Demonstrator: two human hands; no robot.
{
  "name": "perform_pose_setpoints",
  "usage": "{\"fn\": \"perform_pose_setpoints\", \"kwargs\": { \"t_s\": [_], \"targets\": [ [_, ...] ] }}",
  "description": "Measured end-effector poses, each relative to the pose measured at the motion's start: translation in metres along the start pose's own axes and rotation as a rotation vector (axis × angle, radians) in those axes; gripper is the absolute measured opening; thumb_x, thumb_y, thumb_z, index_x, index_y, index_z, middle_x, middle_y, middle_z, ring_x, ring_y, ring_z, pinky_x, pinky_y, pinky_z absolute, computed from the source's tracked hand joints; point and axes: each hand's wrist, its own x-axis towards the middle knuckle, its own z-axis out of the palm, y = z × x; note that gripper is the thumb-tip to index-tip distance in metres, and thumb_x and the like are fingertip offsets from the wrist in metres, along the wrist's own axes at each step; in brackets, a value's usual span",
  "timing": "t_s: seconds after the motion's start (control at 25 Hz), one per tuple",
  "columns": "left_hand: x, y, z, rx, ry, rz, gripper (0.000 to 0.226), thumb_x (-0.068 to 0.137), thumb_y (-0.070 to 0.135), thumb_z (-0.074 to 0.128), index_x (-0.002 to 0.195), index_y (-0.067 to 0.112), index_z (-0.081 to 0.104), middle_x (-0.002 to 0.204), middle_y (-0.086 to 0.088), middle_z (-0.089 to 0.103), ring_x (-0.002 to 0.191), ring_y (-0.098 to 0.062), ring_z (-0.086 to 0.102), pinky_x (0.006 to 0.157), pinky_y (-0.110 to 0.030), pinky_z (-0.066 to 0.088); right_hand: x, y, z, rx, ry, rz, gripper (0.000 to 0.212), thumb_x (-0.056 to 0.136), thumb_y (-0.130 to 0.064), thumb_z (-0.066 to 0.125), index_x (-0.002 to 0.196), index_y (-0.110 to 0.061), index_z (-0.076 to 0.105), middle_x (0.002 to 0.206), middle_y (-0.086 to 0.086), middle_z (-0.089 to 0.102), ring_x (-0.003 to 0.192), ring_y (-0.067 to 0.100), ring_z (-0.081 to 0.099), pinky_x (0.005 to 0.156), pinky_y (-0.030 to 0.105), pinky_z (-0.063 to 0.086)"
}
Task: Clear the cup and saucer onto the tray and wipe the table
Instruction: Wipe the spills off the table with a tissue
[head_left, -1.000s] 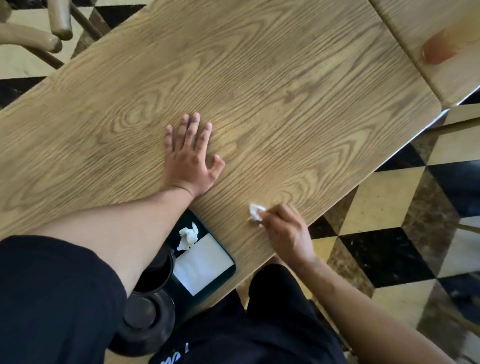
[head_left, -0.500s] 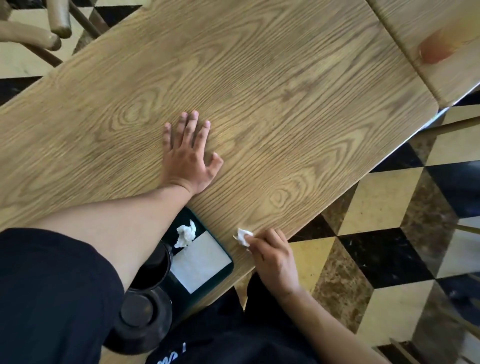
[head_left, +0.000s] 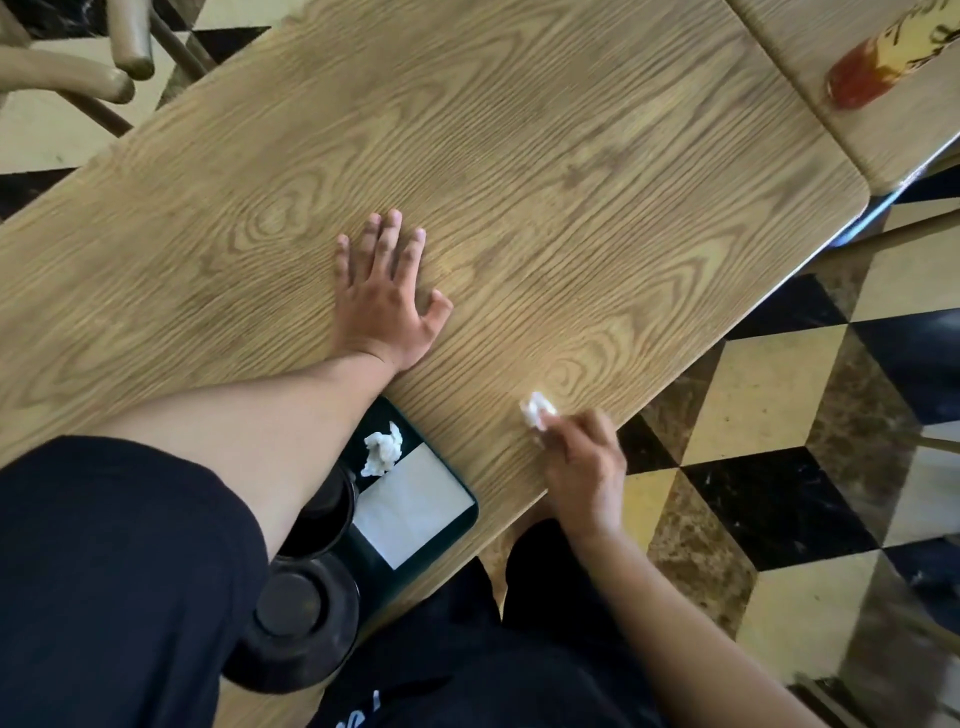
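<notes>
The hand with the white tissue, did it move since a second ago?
Yes. The right hand slid the tissue wad toward the near table edge, then back up and to the right, pinching it throughout. The left hand stayed flat on the table. The tray, cup and saucer stayed put.

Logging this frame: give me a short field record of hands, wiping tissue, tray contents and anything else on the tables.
left hand: flat on the table, fingers spread, empty
right hand: pinching a small white tissue at the near table edge
tray: dark, at the near edge, partly under the left arm
on tray: crumpled tissue, flat white napkin, dark cup, saucer
neighbouring table: red bottle lying down
</notes>
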Motion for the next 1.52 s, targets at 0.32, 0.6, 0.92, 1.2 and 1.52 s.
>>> {"fn": "perform_pose_setpoints", "kwargs": {
  "t_s": [0.32,0.6,0.92,1.2,1.52],
  "targets": [
    [-0.001,0.0,-0.004,0.013,-0.073,-0.013,0.078,0.09,0.053,0.038,0.158,0.016,0.036,0.17,-0.014,0.021,0.158,-0.031,0.012,0.127,-0.055,0.0,0.07,0.035,-0.022,0.0,0.009,0.044,0.01,0.085,-0.007,0.083,0.096,-0.006,0.083,0.084,-0.001,0.06,0.083,0.031,0.062,0.078,0.046,0.055],
    [-0.001,-0.006,-0.014,-0.038,-0.122,0.034,0.07,0.096,0.043,0.034,0.16,0.014,0.036,0.171,-0.014,0.02,0.158,-0.032,0.013,0.127,-0.055,0.002,0.064,0.004,-0.005,0.024,-0.045,0.174,0.016,0.093,-0.012,0.076,0.106,-0.004,0.08,0.094,0.01,0.064,0.086,0.025,0.062,0.082,0.042,0.055],
    [-0.017,-0.066,-0.028,0.054,-0.139,0.24,0.06,0.103,0.042,0.032,0.159,0.022,0.037,0.17,-0.009,0.025,0.157,-0.029,0.023,0.124,-0.062,0.011,0.036,-0.039,0.005,0.076,-0.466,-0.109,0.014,0.092,-0.012,0.078,0.104,-0.005,0.08,0.093,0.009,0.065,0.078,0.02,0.063,0.073,0.033,0.054],
    [-0.08,-0.11,-0.043,0.025,-0.099,0.049,0.058,0.102,0.037,0.035,0.157,0.018,0.042,0.168,-0.01,0.029,0.155,-0.031,0.025,0.125,-0.058,0.011,0.053,-0.106,0.032,0.188,-0.513,-0.261,0.018,0.091,-0.017,0.078,0.108,-0.011,0.079,0.093,-0.005,0.065,0.078,0.008,0.058,0.073,0.008,0.041],
    [-0.146,-0.145,-0.059,0.032,-0.068,-0.069,0.059,0.103,0.038,0.034,0.155,0.014,0.044,0.167,-0.012,0.032,0.155,-0.032,0.027,0.125,-0.059,0.013,0.055,-0.134,0.053,0.132,-0.671,-0.451,0.018,0.089,0.002,0.073,0.103,-0.005,0.081,0.099,0.007,0.077,0.081,0.016,0.067,0.078,-0.001,0.037]
  ]
}}
